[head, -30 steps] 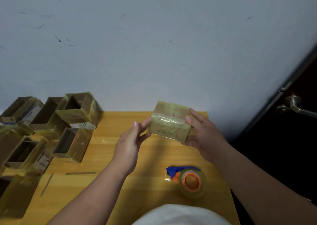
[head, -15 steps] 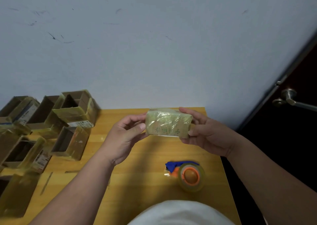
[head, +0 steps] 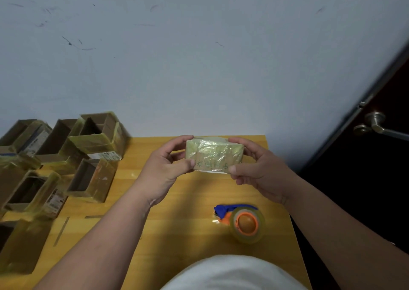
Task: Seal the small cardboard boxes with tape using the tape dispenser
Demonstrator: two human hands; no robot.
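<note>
A small cardboard box (head: 214, 156) wrapped in shiny yellowish tape is held level above the wooden table (head: 194, 230). My left hand (head: 164, 168) grips its left end, fingers over the top and thumb at the lower front edge. My right hand (head: 257, 168) grips its right end the same way. The tape dispenser (head: 243, 222), blue and orange with a clear roll, lies on the table below the box, nearer my right arm, untouched.
Several open cardboard boxes (head: 97, 135) with tape on their flaps crowd the table's left side. A pale wall stands right behind the table. A dark door with a metal handle (head: 376, 124) is at the right. The table's right edge lies beside the dispenser.
I turned the box in both hands from a tilted pose to level with its long face towards me. My left hand went from fingertip touch to a full grip.
</note>
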